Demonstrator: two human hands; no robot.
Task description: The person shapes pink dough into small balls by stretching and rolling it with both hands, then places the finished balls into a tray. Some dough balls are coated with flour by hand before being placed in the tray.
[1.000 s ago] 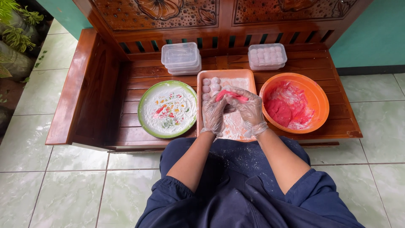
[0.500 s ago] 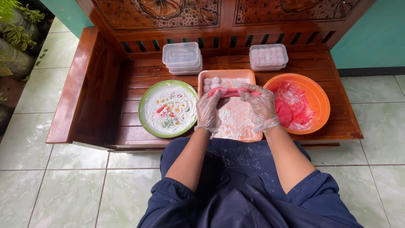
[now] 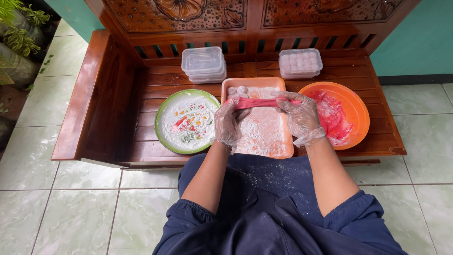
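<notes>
Pink dough strip is stretched level above the floured orange tray on the wooden bench. Gloved left hand and gloved right hand each pinch one end. Small white balls lie at the tray's far end.

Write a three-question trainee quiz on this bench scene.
1. True or false: both hands wear clear gloves.
2. What is stretched between the hands? A) white cloth B) pink dough C) green leaf
3. Which dish sits left of the tray?

Key: 1. True. 2. B. 3. The green-rimmed plate; the orange bowl is on the right.
</notes>
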